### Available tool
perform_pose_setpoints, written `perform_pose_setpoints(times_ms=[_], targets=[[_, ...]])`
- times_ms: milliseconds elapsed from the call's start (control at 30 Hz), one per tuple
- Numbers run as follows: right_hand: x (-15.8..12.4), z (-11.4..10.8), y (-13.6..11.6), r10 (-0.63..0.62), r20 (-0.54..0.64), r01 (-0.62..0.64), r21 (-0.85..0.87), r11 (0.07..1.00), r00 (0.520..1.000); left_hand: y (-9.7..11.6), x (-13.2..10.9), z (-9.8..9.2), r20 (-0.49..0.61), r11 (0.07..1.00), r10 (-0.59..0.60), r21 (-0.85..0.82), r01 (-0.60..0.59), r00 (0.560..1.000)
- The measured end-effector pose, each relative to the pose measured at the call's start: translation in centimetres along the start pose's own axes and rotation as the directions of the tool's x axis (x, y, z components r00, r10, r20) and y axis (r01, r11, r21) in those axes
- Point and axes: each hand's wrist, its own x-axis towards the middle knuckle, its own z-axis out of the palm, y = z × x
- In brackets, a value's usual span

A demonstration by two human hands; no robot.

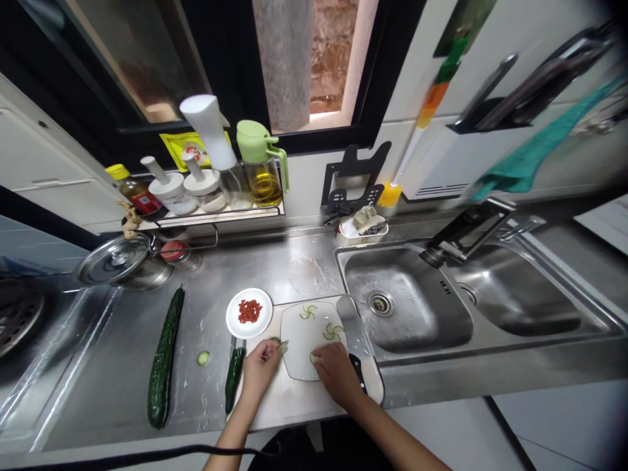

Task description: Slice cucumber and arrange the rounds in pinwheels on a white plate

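A square white plate [300, 327] rests on the cutting board [275, 405]. Thin cucumber slices form a pinwheel [308, 313] near its far edge and another pinwheel [333, 331] at its right. My left hand [262, 366] pinches cucumber slices [282, 347] at the plate's left edge. Over the plate's near right part, my right hand [336, 373] has its fingertips down on a small cucumber slice [313, 358]. A knife with a black handle [357, 371] lies partly hidden beside the plate, under my right hand.
A small white plate [265, 319] holds chopped red bits. Left of the board lie a cut cucumber piece [234, 379], a cucumber end [203, 358] and a whole cucumber [165, 360]. The sink [407, 301] is at right; a condiment shelf [220, 216] stands behind.
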Motion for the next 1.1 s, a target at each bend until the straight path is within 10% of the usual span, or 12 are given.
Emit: perform_pose_setpoints(times_ms=[367,600,933,1100], targets=[[3.1,-1.2,-1.4,0.160,0.100,-0.186,0.355,0.916,0.982,2.1,-0.5,3.5,0.359,0.867,-0.135,-0.409,0.286,0.923],[3.2,-2.6,-1.6,0.100,0.129,-0.144,0.397,0.906,0.987,2.9,-0.6,4.3,0.553,0.492,-0.424,-0.525,0.695,0.717],[3.1,-3.6,-1.0,0.050,0.139,-0.101,0.392,0.915,0.989,2.5,-0.4,4.2,0.772,0.231,-0.432,-0.405,0.885,0.466],[3.1,-3.9,-0.8,0.047,0.131,-0.093,0.374,0.923,0.990,2.7,-0.3,4.2,0.765,0.186,-0.399,-0.472,0.862,0.505]])
